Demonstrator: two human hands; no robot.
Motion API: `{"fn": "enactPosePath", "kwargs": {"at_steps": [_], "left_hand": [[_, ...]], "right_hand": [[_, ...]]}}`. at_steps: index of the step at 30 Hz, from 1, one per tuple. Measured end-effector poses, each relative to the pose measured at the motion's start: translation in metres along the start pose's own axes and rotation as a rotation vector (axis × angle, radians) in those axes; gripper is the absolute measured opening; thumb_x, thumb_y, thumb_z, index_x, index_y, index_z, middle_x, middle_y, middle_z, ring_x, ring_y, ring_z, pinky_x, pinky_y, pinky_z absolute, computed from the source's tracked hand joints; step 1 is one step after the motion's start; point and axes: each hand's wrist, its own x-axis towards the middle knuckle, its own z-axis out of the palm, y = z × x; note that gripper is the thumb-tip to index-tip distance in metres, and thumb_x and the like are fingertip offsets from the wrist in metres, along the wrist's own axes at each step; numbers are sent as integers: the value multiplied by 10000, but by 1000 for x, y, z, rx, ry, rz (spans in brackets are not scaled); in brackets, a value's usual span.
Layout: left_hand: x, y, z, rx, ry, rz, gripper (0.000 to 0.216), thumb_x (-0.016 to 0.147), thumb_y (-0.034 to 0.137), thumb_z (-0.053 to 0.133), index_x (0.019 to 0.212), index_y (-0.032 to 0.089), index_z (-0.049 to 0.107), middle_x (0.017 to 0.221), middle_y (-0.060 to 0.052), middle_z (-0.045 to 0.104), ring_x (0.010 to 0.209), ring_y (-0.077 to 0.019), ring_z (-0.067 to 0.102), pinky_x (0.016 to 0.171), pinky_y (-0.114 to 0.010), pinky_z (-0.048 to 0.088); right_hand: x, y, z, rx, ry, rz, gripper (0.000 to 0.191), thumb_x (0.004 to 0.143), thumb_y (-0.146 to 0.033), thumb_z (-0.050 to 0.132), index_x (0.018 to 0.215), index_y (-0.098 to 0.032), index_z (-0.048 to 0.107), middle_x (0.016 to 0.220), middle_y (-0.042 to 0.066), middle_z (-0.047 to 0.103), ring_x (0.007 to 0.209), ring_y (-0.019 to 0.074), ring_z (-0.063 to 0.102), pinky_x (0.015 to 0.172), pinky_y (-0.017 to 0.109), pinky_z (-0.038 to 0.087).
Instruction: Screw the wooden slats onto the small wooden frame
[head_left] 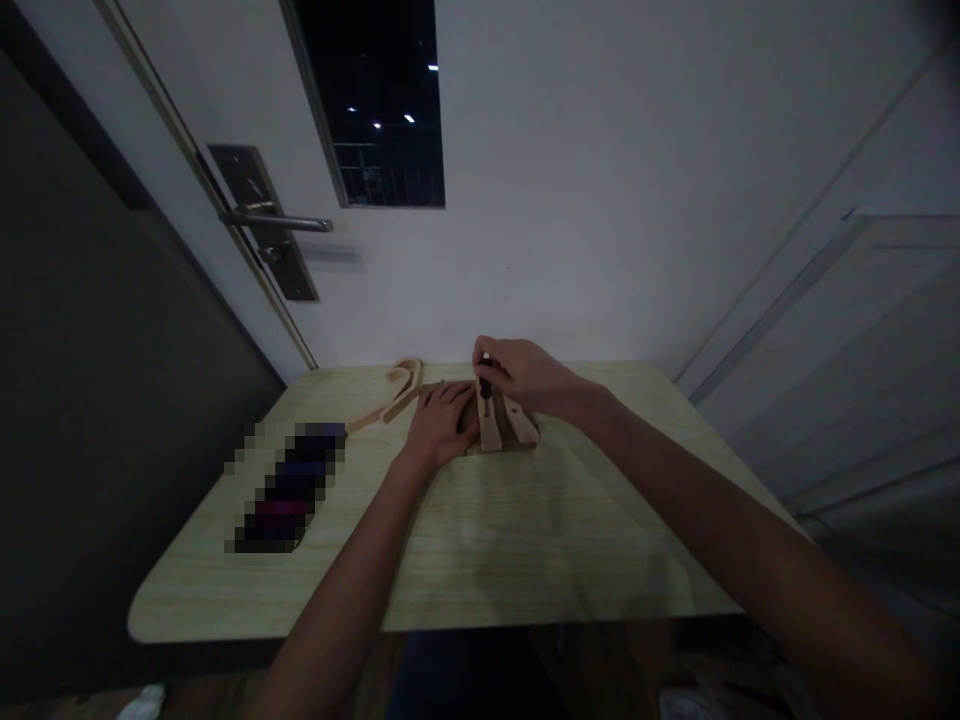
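Note:
My right hand (517, 375) is closed round the black handle of a screwdriver (486, 384). The tool stands almost upright, its shaft pointing down at a pale wooden piece (490, 432). Against the left side of this wooden assembly, my left hand (442, 420) grips a brown board, fingers stretched over it and thumb near the pale piece. Part of the board is hidden under that hand. To the right of the screwdriver, another pale wooden arm (521, 422) with a dark hole slants outward. The screwdriver's tip and any screw are too small to make out.
A curved, hook-shaped wooden piece (405, 385) lies left of my left hand on the light wood-grain table (525, 540). Nearer on the left is a pixelated dark, flat object (289, 490). Behind the table stands a white door (585, 180) with a metal handle (281, 220).

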Motion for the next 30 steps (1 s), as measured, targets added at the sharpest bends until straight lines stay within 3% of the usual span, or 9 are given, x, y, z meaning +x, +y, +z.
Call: {"fn": "enactPosePath", "kwargs": {"at_steps": [3,8,13,18,20,23,27,30], "left_hand": [[0,-1,0,2,5,4,531,845,286,556,1363,169,570,1440,-112,556,1356,-307,462,1163,-496,321],[0,-1,1,-8,6,19,537,860,304,550,1372,146,559,1447,-111,549,1354,-302,463,1167,-490,313],[0,0,0,-24,1,10,536,861,306,554,1370,136,560,1448,-117,547,1357,-306,459,1162,-495,318],[0,-1,1,-27,9,5,526,869,297,549,1377,161,558,1446,-102,552,1358,-300,461,1167,-493,313],[0,-1,2,-20,10,3,527,864,294,561,1372,156,562,1450,-108,547,1358,-301,461,1170,-492,310],[0,-1,2,-12,3,-1,523,867,290,560,1371,149,564,1452,-117,543,1355,-301,462,1170,-489,315],[0,0,1,-4,3,-2,530,875,295,547,1383,146,553,1464,-119,531,1364,-310,450,1171,-498,314],[0,0,1,0,4,-1,538,866,289,552,1384,144,551,1452,-123,541,1362,-311,453,1171,-492,317]], "right_hand": [[1,9,4,1,24,-88,215,969,-216,440,1032,-126,626,1031,105,664,930,167,574,851,264,402],[0,17,7,61,50,-125,318,910,-99,445,1179,-113,614,1188,145,647,1077,182,579,965,318,411],[-3,17,14,307,69,-87,318,840,-62,443,1109,-118,604,1026,79,689,900,136,616,836,261,458],[-4,23,26,481,169,-51,323,816,-68,455,1104,-132,587,969,64,690,877,126,630,820,252,472],[-2,25,31,491,186,-40,310,811,-98,513,1101,-153,606,910,44,690,816,130,628,774,253,470],[3,25,34,440,247,-54,140,771,-128,613,903,-167,642,823,18,668,753,127,601,728,247,444],[7,19,32,369,259,-6,227,788,-197,673,1011,-175,643,640,-48,579,611,109,539,632,234,385],[6,13,30,242,243,38,194,824,-295,679,961,-165,635,676,-23,609,626,112,549,630,235,371]]}}
